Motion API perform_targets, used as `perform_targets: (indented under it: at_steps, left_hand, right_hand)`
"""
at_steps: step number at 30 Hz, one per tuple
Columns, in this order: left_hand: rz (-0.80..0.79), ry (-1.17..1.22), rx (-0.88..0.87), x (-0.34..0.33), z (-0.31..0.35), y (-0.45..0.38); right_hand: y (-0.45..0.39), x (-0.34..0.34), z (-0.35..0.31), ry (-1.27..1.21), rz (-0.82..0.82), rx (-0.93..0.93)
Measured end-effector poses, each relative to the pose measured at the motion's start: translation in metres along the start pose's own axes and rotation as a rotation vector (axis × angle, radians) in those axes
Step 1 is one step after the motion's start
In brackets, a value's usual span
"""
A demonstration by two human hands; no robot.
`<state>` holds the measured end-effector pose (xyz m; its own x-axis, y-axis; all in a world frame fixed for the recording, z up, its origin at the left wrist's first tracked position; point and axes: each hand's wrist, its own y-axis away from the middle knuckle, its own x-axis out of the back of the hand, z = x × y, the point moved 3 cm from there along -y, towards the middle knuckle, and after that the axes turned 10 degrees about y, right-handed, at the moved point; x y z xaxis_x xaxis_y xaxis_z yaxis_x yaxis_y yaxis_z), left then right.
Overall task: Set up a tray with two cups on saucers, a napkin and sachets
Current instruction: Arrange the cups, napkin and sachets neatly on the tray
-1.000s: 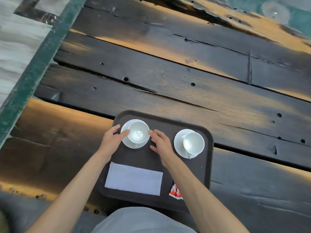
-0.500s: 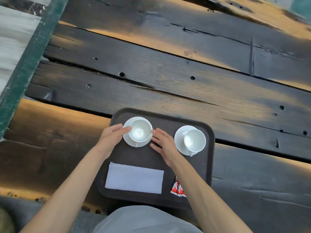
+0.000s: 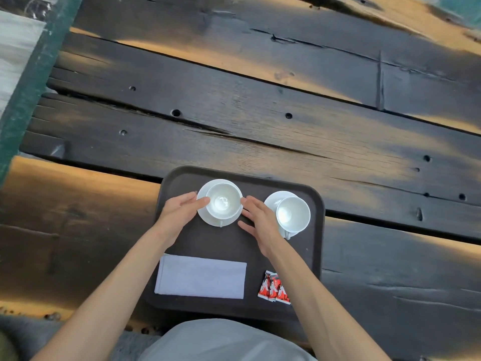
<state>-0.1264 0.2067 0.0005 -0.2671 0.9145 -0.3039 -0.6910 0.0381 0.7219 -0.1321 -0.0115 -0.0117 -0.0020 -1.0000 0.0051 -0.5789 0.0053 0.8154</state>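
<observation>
left hand [image 3: 179,212], right hand [image 3: 257,220]: apart, fingers flank left cup [image 3: 223,201] | risk: nudge slides saucer [image 3: 205,217], tipping cup

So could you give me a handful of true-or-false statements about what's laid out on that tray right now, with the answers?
1. Both cups stand on saucers. True: the left cup and the right cup each sit on a white saucer.
2. The napkin lies on the wooden table beside the tray. False: the napkin lies on the tray, at its near left.
3. The left hand and right hand flank the left cup's saucer. True.
4. The sachets are tucked inside the right cup. False: the sachets lie flat on the tray, right of the napkin.
5. The cups hold dark coffee. False: both look empty and white inside.
</observation>
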Motion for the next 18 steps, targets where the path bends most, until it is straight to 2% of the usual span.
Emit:
perform_targets:
  at_steps: [10, 18]
  left_hand:
    - [-0.022, -0.013, 0.029, 0.0029, -0.0005, 0.0053]
    - [-0.013, -0.006, -0.017, 0.0027, -0.0013, 0.0063]
  right_hand:
    - [0.0027, -0.0035, 0.0024, 0.010, 0.003, 0.015]
    - [0.0047, -0.0059, 0.0025, 0.009, 0.008, 0.018]
